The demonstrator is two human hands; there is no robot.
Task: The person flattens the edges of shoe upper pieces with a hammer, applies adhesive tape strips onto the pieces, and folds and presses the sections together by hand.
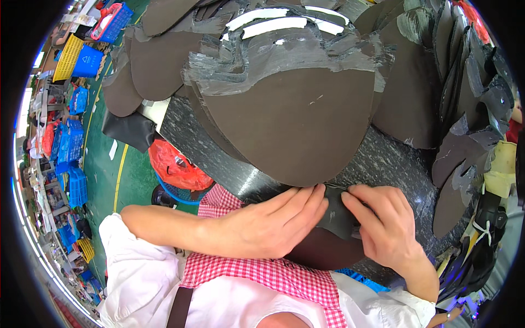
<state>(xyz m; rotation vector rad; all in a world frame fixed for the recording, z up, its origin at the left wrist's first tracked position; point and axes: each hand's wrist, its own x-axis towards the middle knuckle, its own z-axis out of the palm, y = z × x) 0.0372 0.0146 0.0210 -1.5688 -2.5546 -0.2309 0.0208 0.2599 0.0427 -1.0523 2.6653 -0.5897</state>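
Between my hands lies a dark leather-like piece (334,217) with a grey-black surface, and its rounded brown part (325,250) hangs toward my apron. My left hand (276,221) has its fingers pressed together, their tips on the piece's far edge. On the other side, my right hand (385,221) pinches that edge between bent fingers and thumb. The fingertips of both hands nearly meet just under a large stack of brown rounded pieces (295,128). Grey, ragged coating covers the far part of that stack. My left palm hides some of the held piece.
Under the stack is a speckled black tabletop (402,164). More brown pieces (407,82) pile up at the right, and others (156,68) overhang the left edge. A red bag (175,167) sits in a blue basket below. Blue crates (71,139) line the far left.
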